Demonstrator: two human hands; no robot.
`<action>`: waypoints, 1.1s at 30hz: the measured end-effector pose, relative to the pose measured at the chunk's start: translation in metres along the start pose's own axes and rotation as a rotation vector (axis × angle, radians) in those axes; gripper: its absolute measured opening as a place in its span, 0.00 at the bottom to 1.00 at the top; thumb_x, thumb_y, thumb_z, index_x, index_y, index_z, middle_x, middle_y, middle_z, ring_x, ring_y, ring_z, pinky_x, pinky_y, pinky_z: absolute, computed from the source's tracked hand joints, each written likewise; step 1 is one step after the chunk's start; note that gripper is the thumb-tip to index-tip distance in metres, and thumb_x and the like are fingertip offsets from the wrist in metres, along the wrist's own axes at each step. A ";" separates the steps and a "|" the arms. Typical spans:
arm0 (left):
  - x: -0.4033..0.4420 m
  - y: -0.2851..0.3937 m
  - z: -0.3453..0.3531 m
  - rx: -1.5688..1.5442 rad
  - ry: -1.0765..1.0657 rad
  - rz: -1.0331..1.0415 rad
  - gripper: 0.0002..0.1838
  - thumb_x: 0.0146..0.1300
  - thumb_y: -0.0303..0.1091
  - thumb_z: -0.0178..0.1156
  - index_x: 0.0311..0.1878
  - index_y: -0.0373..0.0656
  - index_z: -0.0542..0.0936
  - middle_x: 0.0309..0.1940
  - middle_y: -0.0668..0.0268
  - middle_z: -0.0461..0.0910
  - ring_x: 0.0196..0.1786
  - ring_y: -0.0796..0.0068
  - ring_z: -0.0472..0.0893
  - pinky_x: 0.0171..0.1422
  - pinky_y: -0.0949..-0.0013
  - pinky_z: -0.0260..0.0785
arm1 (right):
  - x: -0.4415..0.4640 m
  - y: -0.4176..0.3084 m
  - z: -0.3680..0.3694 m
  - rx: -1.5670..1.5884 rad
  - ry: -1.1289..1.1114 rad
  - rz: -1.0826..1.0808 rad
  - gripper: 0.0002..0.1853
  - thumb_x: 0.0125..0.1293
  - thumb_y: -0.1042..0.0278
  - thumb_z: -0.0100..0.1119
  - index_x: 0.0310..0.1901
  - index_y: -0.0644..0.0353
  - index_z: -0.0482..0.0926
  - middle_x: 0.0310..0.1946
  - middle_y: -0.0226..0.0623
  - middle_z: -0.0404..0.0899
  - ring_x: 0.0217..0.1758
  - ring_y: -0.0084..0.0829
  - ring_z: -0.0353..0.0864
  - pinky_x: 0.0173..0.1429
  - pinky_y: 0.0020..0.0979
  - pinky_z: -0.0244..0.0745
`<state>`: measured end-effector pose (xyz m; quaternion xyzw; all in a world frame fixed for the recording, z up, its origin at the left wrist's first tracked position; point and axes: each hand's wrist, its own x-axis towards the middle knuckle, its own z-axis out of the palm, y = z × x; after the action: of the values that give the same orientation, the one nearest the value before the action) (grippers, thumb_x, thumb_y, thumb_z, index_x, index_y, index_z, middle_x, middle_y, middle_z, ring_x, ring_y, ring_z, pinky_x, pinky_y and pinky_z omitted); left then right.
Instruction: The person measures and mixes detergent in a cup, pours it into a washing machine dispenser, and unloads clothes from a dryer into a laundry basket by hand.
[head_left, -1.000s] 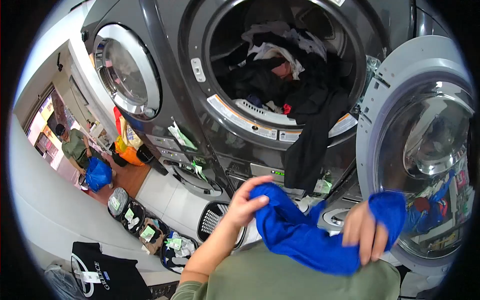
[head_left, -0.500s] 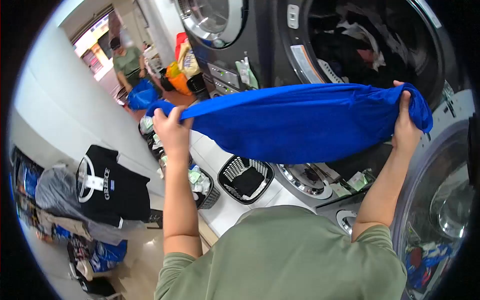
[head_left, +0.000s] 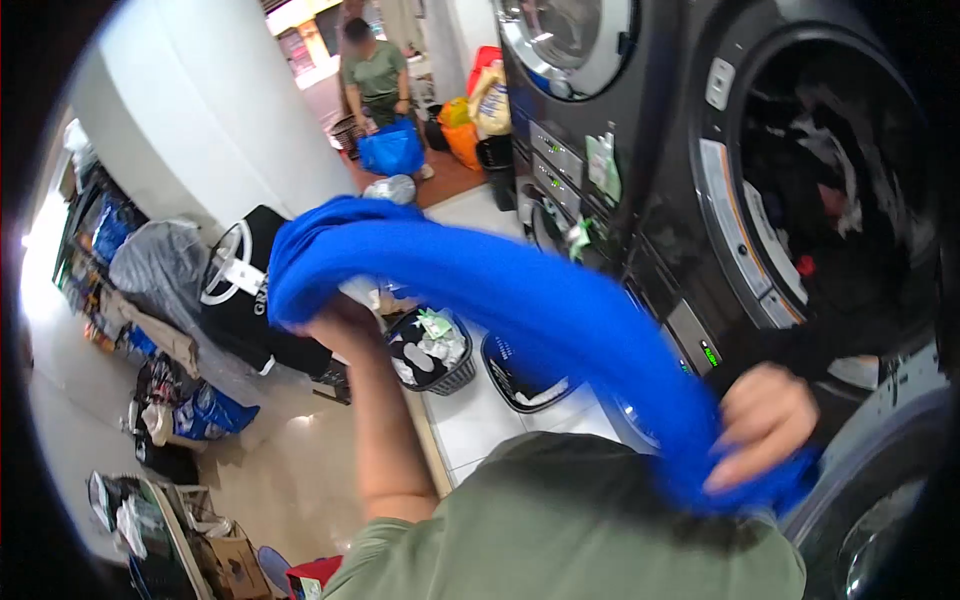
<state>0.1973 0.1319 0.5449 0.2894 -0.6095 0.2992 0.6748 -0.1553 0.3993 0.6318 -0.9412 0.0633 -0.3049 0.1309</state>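
A long royal-blue cloth (head_left: 490,275) hangs between my two hands, bunched lengthwise and blurred by motion. My left hand (head_left: 345,325) is closed on its left end, fingers mostly behind the folds. My right hand (head_left: 768,425), smeared by motion, grips the lower right end near my shoulder, fingers curled over the fabric. Beneath the cloth, a grey laundry basket (head_left: 462,378) holds black and white items. Another dark basket (head_left: 515,402) beside it is partly covered by the cloth. I cannot tell what kind of garment or linen the cloth is.
On the right stands an open dark dryer (head_left: 715,200) with clothes inside, beside stacked machines. A black T-shirt (head_left: 235,320) hangs at left near plastic-covered clothes (head_left: 160,265). In the background, a person (head_left: 375,80) holds a blue bag (head_left: 393,148). Orange and yellow bags (head_left: 460,135) stand nearby.
The cloth, stretched nearly level before, now slopes down to the right and is bunched. My right hand has dropped toward me. The view has turned left.
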 end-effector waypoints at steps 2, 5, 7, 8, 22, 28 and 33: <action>0.003 0.058 -0.004 -0.347 -0.157 -0.004 0.08 0.63 0.30 0.54 0.43 0.42 0.78 0.36 0.61 0.81 0.37 0.67 0.82 0.47 0.63 0.75 | 0.016 0.006 0.068 0.396 0.279 0.173 0.20 0.62 0.70 0.60 0.56 0.61 0.82 0.31 0.41 0.80 0.25 0.32 0.77 0.28 0.31 0.71; -0.001 0.099 0.032 -0.249 -0.659 0.248 0.06 0.58 0.34 0.57 0.36 0.44 0.79 0.31 0.62 0.81 0.34 0.65 0.82 0.43 0.60 0.74 | 0.022 0.029 0.059 0.433 -0.116 0.511 0.25 0.64 0.69 0.61 0.64 0.54 0.76 0.40 0.37 0.83 0.30 0.37 0.81 0.35 0.34 0.77; -0.012 0.099 0.057 -0.088 -0.840 0.357 0.06 0.54 0.37 0.59 0.31 0.46 0.79 0.28 0.63 0.81 0.32 0.63 0.82 0.40 0.59 0.73 | 0.002 0.041 0.051 0.319 -0.181 0.733 0.30 0.59 0.70 0.66 0.65 0.55 0.74 0.48 0.42 0.82 0.43 0.40 0.84 0.45 0.34 0.80; -0.012 0.096 0.064 -0.038 -0.899 0.385 0.07 0.52 0.39 0.60 0.29 0.47 0.80 0.26 0.63 0.81 0.31 0.63 0.82 0.38 0.58 0.72 | -0.005 0.050 0.049 0.171 -0.158 0.844 0.31 0.58 0.70 0.68 0.66 0.56 0.73 0.51 0.43 0.81 0.49 0.42 0.83 0.50 0.34 0.80; -0.014 0.109 -0.005 -0.793 -1.741 -0.129 0.22 0.60 0.47 0.61 0.54 0.46 0.76 0.51 0.52 0.77 0.53 0.55 0.79 0.61 0.47 0.66 | -0.018 0.159 0.089 -0.033 0.206 0.920 0.24 0.53 0.62 0.76 0.51 0.62 0.84 0.54 0.44 0.78 0.60 0.37 0.75 0.65 0.35 0.70; -0.023 0.083 -0.004 -0.992 -1.745 -0.229 0.25 0.60 0.45 0.60 0.56 0.40 0.75 0.51 0.49 0.78 0.52 0.52 0.80 0.61 0.45 0.68 | 0.001 0.139 0.078 0.937 0.996 0.981 0.14 0.66 0.71 0.64 0.52 0.66 0.79 0.41 0.36 0.85 0.47 0.30 0.84 0.59 0.32 0.76; -0.037 0.009 -0.029 -1.368 -1.263 -0.923 0.27 0.60 0.44 0.60 0.57 0.34 0.74 0.51 0.47 0.79 0.52 0.49 0.81 0.62 0.43 0.70 | -0.016 0.089 0.030 0.922 1.546 0.704 0.16 0.72 0.69 0.53 0.59 0.62 0.71 0.46 0.39 0.82 0.45 0.29 0.85 0.53 0.33 0.81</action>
<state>0.2060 0.1577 0.5062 0.1541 -0.7215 -0.6040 0.3015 -0.1540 0.3236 0.5738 -0.2640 0.2845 -0.7784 0.4934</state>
